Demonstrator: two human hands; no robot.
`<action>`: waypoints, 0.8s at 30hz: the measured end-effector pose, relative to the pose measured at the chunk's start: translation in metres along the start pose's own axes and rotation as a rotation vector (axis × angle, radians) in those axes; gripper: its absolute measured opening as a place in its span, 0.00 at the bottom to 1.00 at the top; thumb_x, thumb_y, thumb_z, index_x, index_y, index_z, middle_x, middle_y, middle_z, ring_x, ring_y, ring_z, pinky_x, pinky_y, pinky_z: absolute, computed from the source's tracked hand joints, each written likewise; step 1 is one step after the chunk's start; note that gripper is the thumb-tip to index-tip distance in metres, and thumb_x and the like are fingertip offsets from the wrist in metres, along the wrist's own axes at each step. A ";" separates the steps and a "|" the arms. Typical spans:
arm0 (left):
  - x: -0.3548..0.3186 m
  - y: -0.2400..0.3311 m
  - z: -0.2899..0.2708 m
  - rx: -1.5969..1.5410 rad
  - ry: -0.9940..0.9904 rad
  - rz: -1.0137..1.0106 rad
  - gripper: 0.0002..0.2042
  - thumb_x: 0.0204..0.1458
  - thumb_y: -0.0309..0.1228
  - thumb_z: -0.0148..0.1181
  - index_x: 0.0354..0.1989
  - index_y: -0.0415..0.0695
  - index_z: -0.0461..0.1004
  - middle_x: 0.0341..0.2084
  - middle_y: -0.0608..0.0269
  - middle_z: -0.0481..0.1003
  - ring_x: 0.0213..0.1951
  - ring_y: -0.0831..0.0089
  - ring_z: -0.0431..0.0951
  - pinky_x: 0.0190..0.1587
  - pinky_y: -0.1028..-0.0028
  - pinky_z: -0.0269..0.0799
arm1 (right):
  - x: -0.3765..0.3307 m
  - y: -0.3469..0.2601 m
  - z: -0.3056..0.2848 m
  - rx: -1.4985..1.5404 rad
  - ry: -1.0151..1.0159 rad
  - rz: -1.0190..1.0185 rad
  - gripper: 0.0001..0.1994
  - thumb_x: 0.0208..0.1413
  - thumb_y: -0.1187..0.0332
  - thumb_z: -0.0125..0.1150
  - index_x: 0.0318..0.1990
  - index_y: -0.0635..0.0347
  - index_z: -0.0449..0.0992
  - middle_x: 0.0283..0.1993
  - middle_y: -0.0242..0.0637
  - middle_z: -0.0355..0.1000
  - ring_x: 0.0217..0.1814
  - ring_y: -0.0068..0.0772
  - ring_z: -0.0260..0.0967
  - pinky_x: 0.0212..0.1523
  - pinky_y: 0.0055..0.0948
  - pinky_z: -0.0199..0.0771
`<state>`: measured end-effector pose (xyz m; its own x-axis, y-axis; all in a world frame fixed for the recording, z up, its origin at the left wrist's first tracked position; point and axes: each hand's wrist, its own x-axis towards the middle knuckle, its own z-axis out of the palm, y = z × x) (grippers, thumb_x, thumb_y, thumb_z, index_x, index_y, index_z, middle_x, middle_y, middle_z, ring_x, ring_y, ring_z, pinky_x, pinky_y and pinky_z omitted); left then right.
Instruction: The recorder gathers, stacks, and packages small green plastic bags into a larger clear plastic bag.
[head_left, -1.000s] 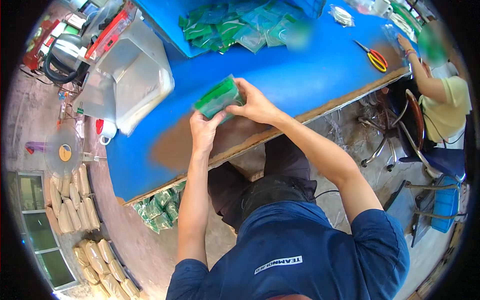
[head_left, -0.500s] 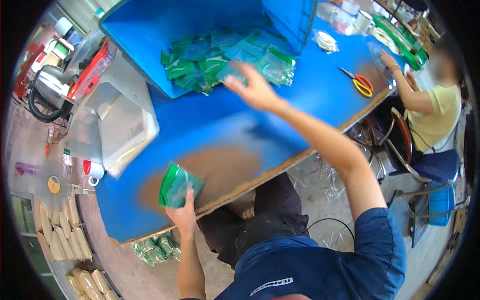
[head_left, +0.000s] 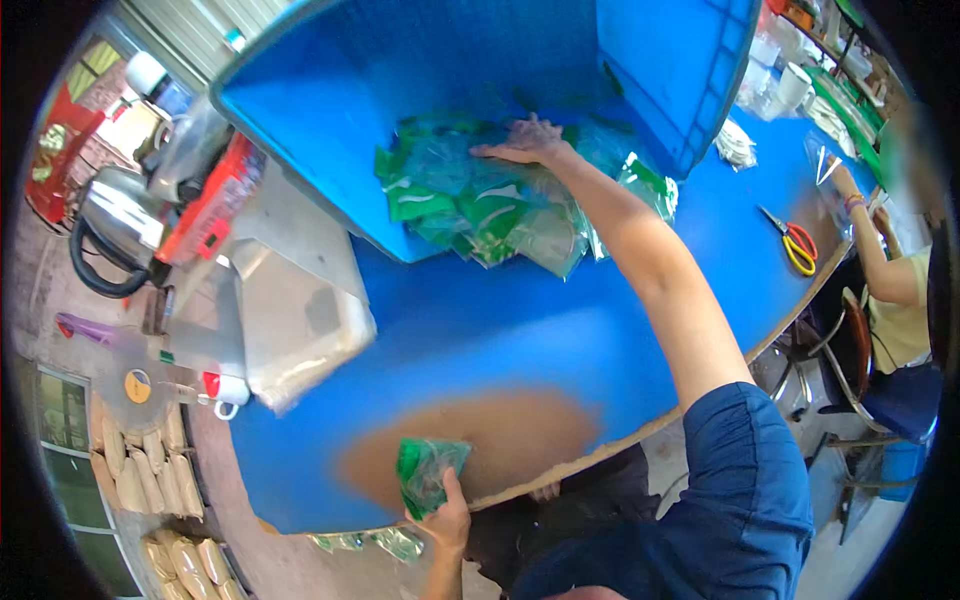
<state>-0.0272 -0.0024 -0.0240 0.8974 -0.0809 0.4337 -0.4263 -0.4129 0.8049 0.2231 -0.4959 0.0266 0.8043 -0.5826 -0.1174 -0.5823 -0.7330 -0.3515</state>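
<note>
Head view, single moment, contents listed by size.

Blue table (head_left: 560, 330): curved near edge with a worn brown patch at the front; the middle stretch between that patch and the bin is bare and gives the widest room for moving.

Blue bin (head_left: 420, 110): tipped on its side, open mouth toward the person, its right wall close beside the reaching forearm.

Clear plastic sheeting (head_left: 290, 320): lies left of the bare stretch, beside a red-trimmed machine (head_left: 205, 200), and hems that side in.

Heap of green packets (head_left: 490, 205): many remain, spilling from the bin mouth onto the table. Judged from this, most of the stock is yet to be handled.

Yellow-handled scissors (head_left: 795, 245): far right, well apart from both hands, near another person's arm (head_left: 880, 270).

Right hand (head_left: 525, 142): palm down, fingers spread flat on top of the heap inside the bin; not closed on any one packet.

Left hand (head_left: 447, 515): at the table's near edge, clenched round one green packet (head_left: 428, 470), which sits over the brown patch.

Loose green packets (head_left: 375, 543): a few lie below the table edge, just left of that hand.
</note>
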 end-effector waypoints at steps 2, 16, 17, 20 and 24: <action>0.005 -0.003 -0.002 0.042 -0.056 0.016 0.15 0.50 0.21 0.68 0.46 0.32 0.76 0.39 0.54 0.81 0.38 0.67 0.82 0.44 0.70 0.76 | -0.025 -0.010 0.003 -0.027 0.051 -0.029 0.62 0.36 0.15 0.47 0.73 0.52 0.55 0.75 0.57 0.50 0.77 0.63 0.44 0.72 0.67 0.39; 0.007 0.003 0.004 -0.146 -0.062 -0.093 0.18 0.52 0.22 0.67 0.51 0.31 0.73 0.45 0.54 0.78 0.44 0.67 0.78 0.51 0.67 0.72 | -0.178 -0.006 0.069 -0.034 0.551 -0.483 0.50 0.42 0.26 0.60 0.67 0.54 0.66 0.72 0.64 0.50 0.75 0.71 0.41 0.70 0.72 0.38; 0.009 0.008 0.004 -0.147 -0.057 -0.082 0.17 0.53 0.23 0.67 0.50 0.31 0.74 0.43 0.54 0.79 0.43 0.68 0.79 0.50 0.67 0.73 | -0.183 -0.010 0.071 -0.076 0.512 -0.461 0.50 0.43 0.26 0.59 0.67 0.54 0.65 0.72 0.63 0.49 0.76 0.70 0.40 0.70 0.72 0.36; 0.010 0.013 0.002 -0.159 -0.040 -0.099 0.14 0.53 0.24 0.67 0.47 0.31 0.76 0.41 0.55 0.80 0.42 0.69 0.79 0.50 0.68 0.73 | -0.206 -0.024 0.067 -0.169 0.406 -0.452 0.50 0.44 0.25 0.56 0.68 0.53 0.64 0.74 0.62 0.47 0.77 0.69 0.38 0.71 0.72 0.33; 0.019 0.015 0.004 -0.212 0.024 -0.030 0.12 0.53 0.25 0.67 0.44 0.32 0.77 0.40 0.56 0.81 0.41 0.71 0.79 0.49 0.69 0.73 | -0.221 -0.020 0.053 0.003 0.636 -0.452 0.51 0.46 0.24 0.51 0.71 0.53 0.60 0.75 0.61 0.44 0.78 0.70 0.35 0.70 0.74 0.27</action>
<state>-0.0164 -0.0133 -0.0057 0.9081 -0.0492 0.4158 -0.4163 -0.2142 0.8837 0.0634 -0.3339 0.0099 0.7406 -0.3174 0.5923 -0.2133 -0.9469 -0.2407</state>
